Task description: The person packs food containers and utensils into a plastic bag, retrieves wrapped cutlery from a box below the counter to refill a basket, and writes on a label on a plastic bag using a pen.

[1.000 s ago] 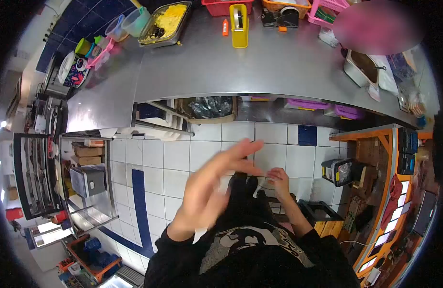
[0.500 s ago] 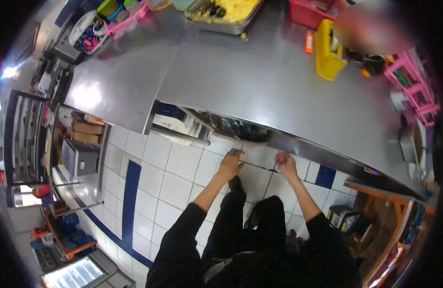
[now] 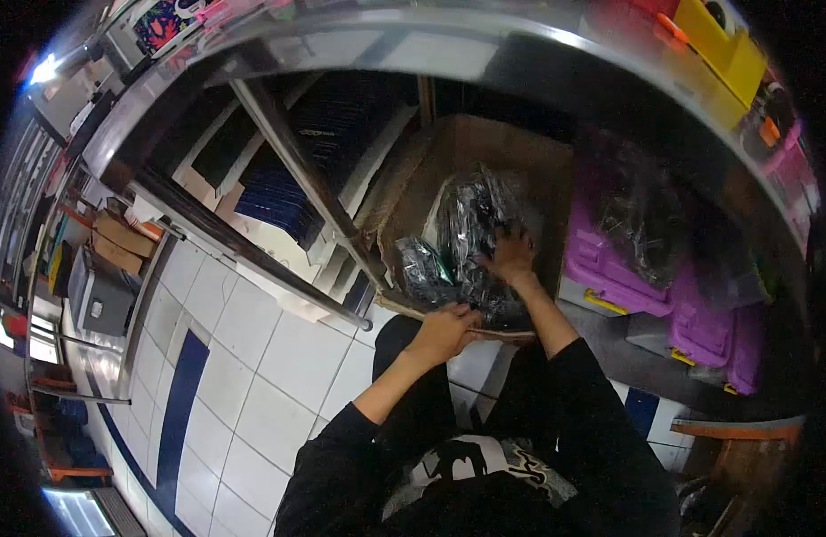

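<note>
An open cardboard box (image 3: 413, 192) sits under the metal table, holding clear plastic bags (image 3: 471, 210) with dark contents. My left hand (image 3: 444, 333) is at the front of the box, its fingers hooked over the rim. Inside the box, my right hand (image 3: 513, 255) lies on the bags with its fingers spread. What the bags contain is too dark and shiny to make out.
Purple-lidded storage bins (image 3: 614, 259) with yellow latches stand right of the box. To its left are dark blue stacked sheets (image 3: 279, 201) and a metal table leg (image 3: 297, 166). The steel tabletop edge (image 3: 413, 36) runs overhead. White tiles (image 3: 279, 394) cover the floor.
My view has dropped and moved in beneath the tabletop. Both hands, which were in the air above the floor, are now at the box: left on its rim, right inside on the bags.
</note>
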`<state>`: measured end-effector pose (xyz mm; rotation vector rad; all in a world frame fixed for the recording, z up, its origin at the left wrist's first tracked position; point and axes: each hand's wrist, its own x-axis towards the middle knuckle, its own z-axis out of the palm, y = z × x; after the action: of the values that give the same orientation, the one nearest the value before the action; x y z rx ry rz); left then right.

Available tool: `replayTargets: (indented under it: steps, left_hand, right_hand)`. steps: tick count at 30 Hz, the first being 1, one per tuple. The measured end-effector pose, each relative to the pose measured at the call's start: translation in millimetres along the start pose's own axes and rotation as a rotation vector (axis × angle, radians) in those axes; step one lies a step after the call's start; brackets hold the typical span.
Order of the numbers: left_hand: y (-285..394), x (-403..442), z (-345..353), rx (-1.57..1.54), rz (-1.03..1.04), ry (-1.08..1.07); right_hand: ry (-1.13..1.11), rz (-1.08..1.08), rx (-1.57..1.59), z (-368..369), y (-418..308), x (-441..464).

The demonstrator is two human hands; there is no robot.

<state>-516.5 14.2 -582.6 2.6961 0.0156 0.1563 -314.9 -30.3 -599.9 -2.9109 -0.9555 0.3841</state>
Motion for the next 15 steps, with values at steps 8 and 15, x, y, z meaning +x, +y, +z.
replayTargets:
  steps: [8, 15]
  left_hand:
    - [-21, 29, -4, -1.065, -0.33, 0.392]
    - [-90, 45, 8, -2.066, -0.652, 0.443]
  right_hand:
    - [0.271, -0.095, 0.462, -7, 22, -13]
    - [0.174, -0.349, 0.51, 25, -96, -58]
